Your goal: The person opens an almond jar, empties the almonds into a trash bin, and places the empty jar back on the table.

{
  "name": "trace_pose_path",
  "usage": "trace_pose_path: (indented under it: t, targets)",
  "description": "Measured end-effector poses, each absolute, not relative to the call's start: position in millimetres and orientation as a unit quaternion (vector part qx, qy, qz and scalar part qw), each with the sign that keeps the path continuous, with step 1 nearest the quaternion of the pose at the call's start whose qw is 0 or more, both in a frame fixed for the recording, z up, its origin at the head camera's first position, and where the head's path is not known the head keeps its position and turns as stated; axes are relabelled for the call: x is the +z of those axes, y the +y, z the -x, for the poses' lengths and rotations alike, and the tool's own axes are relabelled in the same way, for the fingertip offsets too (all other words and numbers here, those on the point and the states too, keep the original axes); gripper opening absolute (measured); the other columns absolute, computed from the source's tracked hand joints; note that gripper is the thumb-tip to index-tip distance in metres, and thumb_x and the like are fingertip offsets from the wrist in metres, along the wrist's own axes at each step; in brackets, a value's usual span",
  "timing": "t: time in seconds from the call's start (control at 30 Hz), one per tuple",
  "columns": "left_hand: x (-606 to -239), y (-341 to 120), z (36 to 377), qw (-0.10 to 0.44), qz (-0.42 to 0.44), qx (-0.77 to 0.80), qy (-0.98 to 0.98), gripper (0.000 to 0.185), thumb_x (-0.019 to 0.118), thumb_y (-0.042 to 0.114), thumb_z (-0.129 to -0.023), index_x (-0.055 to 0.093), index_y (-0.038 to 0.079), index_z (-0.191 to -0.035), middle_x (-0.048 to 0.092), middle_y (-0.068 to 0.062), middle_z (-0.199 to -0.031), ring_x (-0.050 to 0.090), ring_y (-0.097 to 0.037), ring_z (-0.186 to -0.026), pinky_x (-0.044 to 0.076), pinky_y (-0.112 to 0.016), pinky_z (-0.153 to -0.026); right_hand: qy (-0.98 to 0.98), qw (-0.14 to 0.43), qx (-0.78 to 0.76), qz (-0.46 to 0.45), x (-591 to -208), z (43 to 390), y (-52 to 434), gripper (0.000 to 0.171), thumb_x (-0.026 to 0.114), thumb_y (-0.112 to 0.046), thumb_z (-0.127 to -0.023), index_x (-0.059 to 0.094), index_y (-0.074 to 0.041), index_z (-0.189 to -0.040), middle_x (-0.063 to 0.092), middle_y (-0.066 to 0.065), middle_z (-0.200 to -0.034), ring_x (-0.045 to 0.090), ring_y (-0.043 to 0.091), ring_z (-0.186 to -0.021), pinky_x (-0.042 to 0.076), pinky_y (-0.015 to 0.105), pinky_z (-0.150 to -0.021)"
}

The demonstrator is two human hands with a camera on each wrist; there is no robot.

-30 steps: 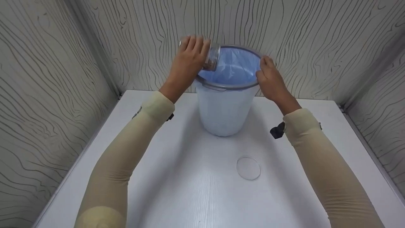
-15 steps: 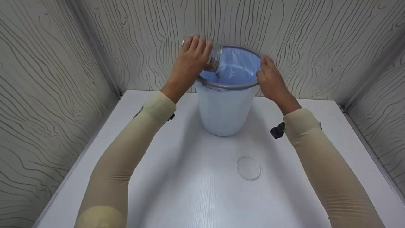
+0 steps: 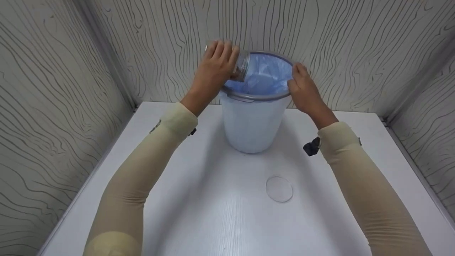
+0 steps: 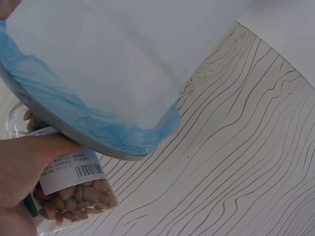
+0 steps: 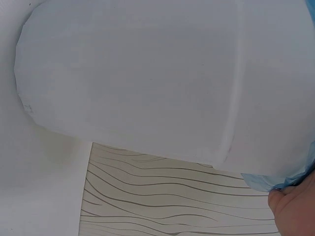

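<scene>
My left hand (image 3: 215,65) grips a clear jar (image 3: 242,66) tilted on its side, its mouth over the left rim of a white trash bin (image 3: 252,122). In the left wrist view, brown almonds (image 4: 78,200) lie in the jar behind a white barcode label (image 4: 74,169), and my thumb presses on its wall. A blue bag (image 3: 272,69) lines the bin under a grey rim ring (image 3: 261,97). My right hand (image 3: 305,89) holds the rim at the right side, fingers curled over it. The bin's bottom inside is hidden.
On the white table (image 3: 227,220), in front of the bin, lies a thin clear round disc or ring (image 3: 279,188). Wood-grain patterned walls (image 3: 170,42) stand at the back and both sides. The bin stands close to the back wall.
The left hand and jar have shifted slightly to the right. Half a second ago a small dark bit showed below the jar's mouth; now it is out of sight. The right hand has stayed put.
</scene>
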State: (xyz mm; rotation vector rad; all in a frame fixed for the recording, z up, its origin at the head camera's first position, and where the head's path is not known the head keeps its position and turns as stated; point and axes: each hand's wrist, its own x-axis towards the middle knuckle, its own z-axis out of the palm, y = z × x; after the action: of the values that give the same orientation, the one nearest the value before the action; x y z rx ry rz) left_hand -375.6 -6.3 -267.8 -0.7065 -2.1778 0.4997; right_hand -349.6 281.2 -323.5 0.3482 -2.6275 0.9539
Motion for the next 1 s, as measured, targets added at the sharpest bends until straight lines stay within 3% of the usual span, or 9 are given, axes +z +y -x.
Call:
trace_pose_path:
  t: [0.37,0.6,0.77,1.0]
  targets:
    - [-266.9,-3.8,374.9,0.401,0.285,0.22,-0.843,0.07,0.072,0.033,-0.094,0.04,0.001,-0.147,0.05,-0.019,-0.144,0.046,-0.035,-0.134,0.031,-0.044,-0.119,-0.913,0.163,0.351,-0.129,-323.5,350.6,281.7,0.065,0.026,-0.023,-0.103,0.007,0.006,-0.159,0.006,0.019,-0.168,0.006,0.028,-0.154,0.008,0.041,-0.125]
    - [-267.1,-3.7,374.2,0.404,0.286,0.218,-0.842,0.07,0.075,0.03,-0.092,0.041,0.001,-0.146,0.049,-0.019,-0.143,0.046,-0.035,-0.134,0.03,-0.045,-0.12,-0.913,0.161,0.352,-0.128,-323.0,350.4,280.8,0.066,0.026,-0.025,-0.104,0.008,0.007,-0.159,0.005,0.019,-0.168,0.006,0.029,-0.154,0.008,0.042,-0.125]
    - [-267.1,-2.7,374.3,0.407,0.284,0.228,-0.838,0.072,0.072,0.038,-0.092,0.04,0.001,-0.146,0.049,-0.019,-0.143,0.045,-0.035,-0.134,0.03,-0.045,-0.119,-0.913,0.164,0.349,-0.13,-323.5,350.1,280.8,0.066,0.026,-0.024,-0.103,0.009,0.007,-0.158,0.005,0.019,-0.168,0.006,0.029,-0.154,0.008,0.042,-0.125]
    - [-268.0,-2.1,375.5,0.414,0.287,0.239,-0.83,0.066,0.069,0.034,-0.096,0.042,0.002,-0.147,0.051,-0.018,-0.143,0.047,-0.035,-0.134,0.032,-0.045,-0.119,-0.916,0.159,0.345,-0.128,-322.9,350.0,280.8,0.065,0.025,-0.025,-0.104,0.009,0.008,-0.158,0.004,0.019,-0.168,0.003,0.029,-0.155,0.006,0.042,-0.125]
